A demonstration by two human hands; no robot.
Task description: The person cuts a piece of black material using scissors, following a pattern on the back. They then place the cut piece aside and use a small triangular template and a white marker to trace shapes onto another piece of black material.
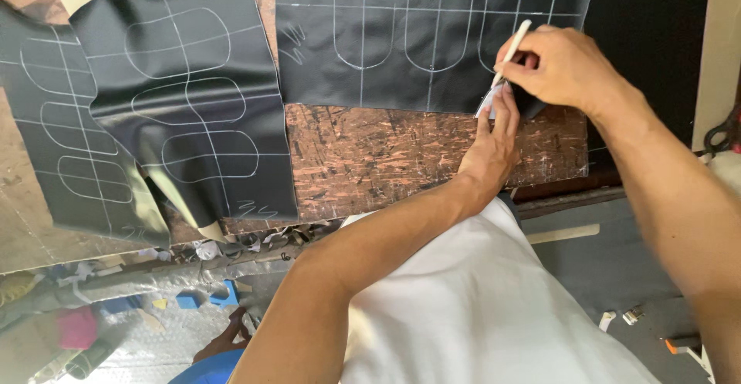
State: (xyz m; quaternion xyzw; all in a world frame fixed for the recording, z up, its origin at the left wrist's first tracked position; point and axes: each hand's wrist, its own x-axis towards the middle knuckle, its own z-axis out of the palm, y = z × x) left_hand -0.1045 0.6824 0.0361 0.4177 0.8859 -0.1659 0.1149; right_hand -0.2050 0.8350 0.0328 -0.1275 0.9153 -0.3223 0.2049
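Observation:
A black leather sheet (pixel 432 29) marked with white rounded outlines and grid lines lies on a scratched brown cutting board (pixel 370 156). My right hand (pixel 559 67) grips a slim white-handled knife (pixel 513 48), its tip down at the sheet's lower right edge. My left hand (pixel 490 148) presses its fingertips on a small pale piece at that same edge, right beside the blade. A second black marked sheet (pixel 185 98) lies to the left, partly over another one (pixel 62 121).
A white cloth (pixel 478 307) covers my lap below the board. Scraps, blue bits and a pink thing (pixel 77 326) litter the floor at lower left. Scissor handles (pixel 725 133) show at the right edge, and a pale wooden strip (pixel 563 233) lies on grey material.

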